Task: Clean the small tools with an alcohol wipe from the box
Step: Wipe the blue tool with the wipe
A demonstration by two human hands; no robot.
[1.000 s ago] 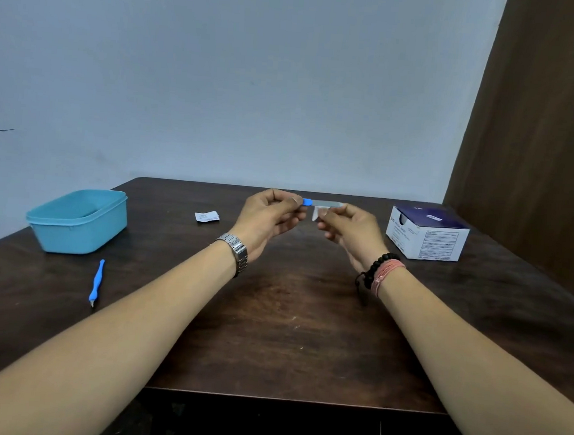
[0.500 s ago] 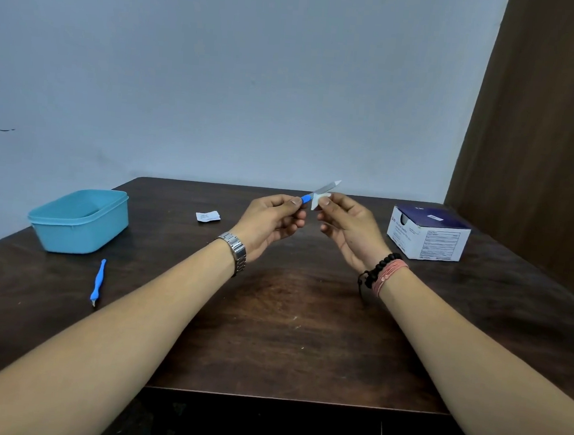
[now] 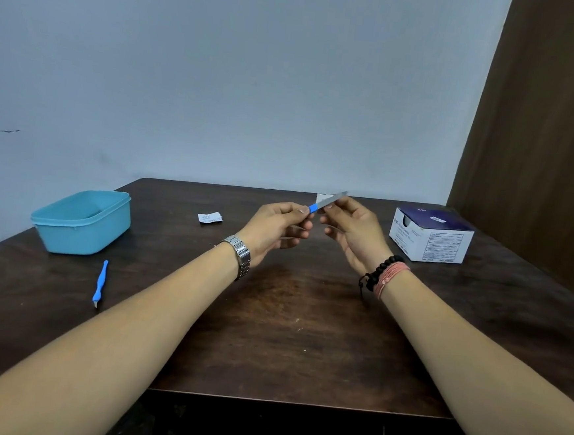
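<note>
Left hand (image 3: 274, 226) pinches tool (image 3: 328, 201) by blue handle; blade angles up-right through wipe (image 3: 322, 197) pinched in right hand (image 3: 353, 231).

A dark brown wooden tabletop (image 3: 286, 337) is showing streaked grain, carrying a teal plastic tub (image 3: 82, 222), a white cardboard box with a navy top (image 3: 431, 239) and a bright blue slim tool (image 3: 100, 283).

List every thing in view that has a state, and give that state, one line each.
left hand: pinches the blue-handled tool.
right hand: pinches the wipe against the blade.
blue-handled tool: held above the table, tilted up to the right.
wipe: on the blade.
second blue tool: lying on the table.
teal tub: open, lidless.
wipe box: upright.
torn packet: lying on the table.
</note>
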